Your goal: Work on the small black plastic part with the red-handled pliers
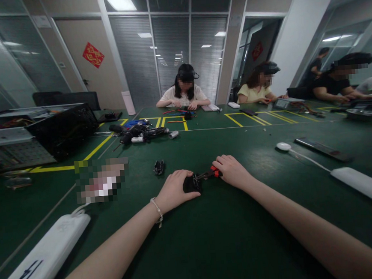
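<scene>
Pale beaded bracelet (157,208) with a short dangling end around the left wrist; both forearms sleeveless.

Both forearms are extended forward over the bench (214,249), angled inward from the lower corners so that the two hands are brought near each other. The left hand (173,190) is held with thumb and fingers curved into a grip, its wrist circled by a bracelet (157,211). The right hand (229,170) is held with fingers curled into a closed grip, knuckles up.
</scene>
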Available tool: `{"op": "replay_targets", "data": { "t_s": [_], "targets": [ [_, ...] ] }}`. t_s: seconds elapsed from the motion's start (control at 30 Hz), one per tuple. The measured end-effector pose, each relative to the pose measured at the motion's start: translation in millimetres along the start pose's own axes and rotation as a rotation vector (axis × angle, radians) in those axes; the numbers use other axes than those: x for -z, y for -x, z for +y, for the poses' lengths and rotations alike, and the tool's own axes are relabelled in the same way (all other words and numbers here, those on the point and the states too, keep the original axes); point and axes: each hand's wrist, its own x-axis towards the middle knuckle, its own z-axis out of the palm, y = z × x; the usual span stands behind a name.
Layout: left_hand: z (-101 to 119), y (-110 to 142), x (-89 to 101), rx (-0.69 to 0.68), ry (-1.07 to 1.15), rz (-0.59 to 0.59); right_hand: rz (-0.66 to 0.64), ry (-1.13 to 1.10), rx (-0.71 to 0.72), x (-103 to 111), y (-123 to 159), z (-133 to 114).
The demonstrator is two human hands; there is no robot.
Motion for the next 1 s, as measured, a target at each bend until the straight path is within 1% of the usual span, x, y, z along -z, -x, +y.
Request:
{"op": "replay_targets", "data": {
  "t_s": [0.3,0.63,1.0],
  "targets": [
    [3.2,0.3,1.8,0.006,0.016,-0.018,0.002,0.006,-0.008,0.8,-0.3,-1.3],
    [6.9,0.6,2.7,0.033,-0.012,-0.003,-0.006,-0.006,-0.021,-0.9,-0.6,-3.2],
    [3.8,1.9,1.0,-0.008,-0.045,0.028,-0.010,-0.033,-0.029,-2.7,-1.2,-3.7]
  ]
}}
